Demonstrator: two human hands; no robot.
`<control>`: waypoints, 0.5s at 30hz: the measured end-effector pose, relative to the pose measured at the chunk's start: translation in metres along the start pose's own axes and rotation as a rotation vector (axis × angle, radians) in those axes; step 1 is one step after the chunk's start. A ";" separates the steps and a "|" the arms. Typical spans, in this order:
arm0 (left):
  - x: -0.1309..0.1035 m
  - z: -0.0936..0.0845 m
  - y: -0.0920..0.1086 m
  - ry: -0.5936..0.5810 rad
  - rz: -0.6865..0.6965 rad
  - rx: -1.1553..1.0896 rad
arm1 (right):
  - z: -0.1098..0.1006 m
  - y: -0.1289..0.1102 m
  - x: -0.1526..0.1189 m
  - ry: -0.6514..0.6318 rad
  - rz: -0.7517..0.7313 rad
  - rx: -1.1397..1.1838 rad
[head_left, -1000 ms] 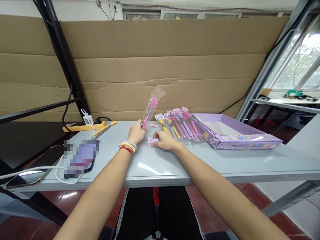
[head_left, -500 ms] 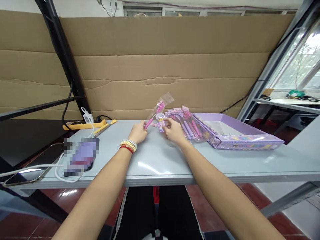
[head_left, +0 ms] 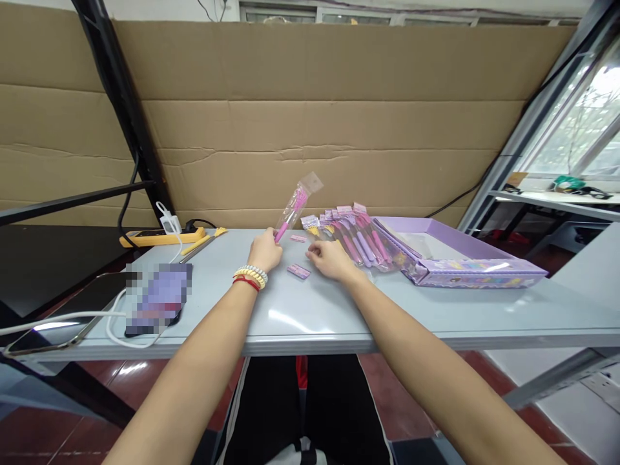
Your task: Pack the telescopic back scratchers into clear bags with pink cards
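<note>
My left hand (head_left: pixel 265 252) is closed around the lower end of a pink pen (head_left: pixel 290 216) in a clear plastic sleeve. The pen tilts up and to the right, its decorated top inside the sleeve. A small pink-purple printed card (head_left: pixel 299 271) lies flat on the table between my hands, and a second card (head_left: pixel 298 238) lies just behind it. My right hand (head_left: pixel 332 259) hovers low over the table, right of the cards, its fingers loosely curled and slightly apart with nothing visible in them. Beside it, several pink, purple and yellow wrapped pens (head_left: pixel 365 242) lie fanned out in a row.
A purple open box (head_left: pixel 479 274) with printed sides stands at the right of the grey table (head_left: pixel 310 316). To the left lie a blurred purple phone (head_left: pixel 162 300), a dark phone (head_left: pixel 68 316), white cables, a yellow-handled cutter (head_left: pixel 203 244) and a yellow power strip (head_left: pixel 150 239). Cardboard (head_left: pixel 310 129) stands behind.
My right hand has let go of the small card, which now lies on the table. My left hand, with the wrapped pen, has shifted slightly left and up.
</note>
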State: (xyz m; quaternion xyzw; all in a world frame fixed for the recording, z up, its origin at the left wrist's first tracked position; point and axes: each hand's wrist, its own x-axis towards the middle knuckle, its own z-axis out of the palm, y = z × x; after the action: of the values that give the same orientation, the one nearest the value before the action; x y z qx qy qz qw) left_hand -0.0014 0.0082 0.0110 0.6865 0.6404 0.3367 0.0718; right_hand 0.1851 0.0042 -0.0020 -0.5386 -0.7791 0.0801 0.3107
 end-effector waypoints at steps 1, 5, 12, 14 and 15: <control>0.000 -0.001 0.001 0.007 -0.019 0.020 | 0.001 -0.001 0.003 0.032 0.003 -0.039; -0.003 -0.005 0.004 0.009 -0.074 0.104 | 0.005 -0.002 0.031 0.001 0.053 -0.160; -0.005 -0.005 0.005 -0.013 -0.065 0.129 | 0.025 0.007 0.098 -0.290 0.022 -0.378; -0.005 -0.006 0.004 -0.025 -0.058 0.124 | 0.034 0.008 0.109 -0.336 0.020 -0.402; -0.005 -0.007 0.004 -0.030 -0.057 0.121 | 0.038 0.007 0.114 -0.360 0.015 -0.414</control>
State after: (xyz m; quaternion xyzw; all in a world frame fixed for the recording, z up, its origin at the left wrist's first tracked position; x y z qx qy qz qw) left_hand -0.0022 0.0007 0.0164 0.6762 0.6776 0.2848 0.0493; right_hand 0.1436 0.1163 0.0102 -0.5737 -0.8174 0.0157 0.0500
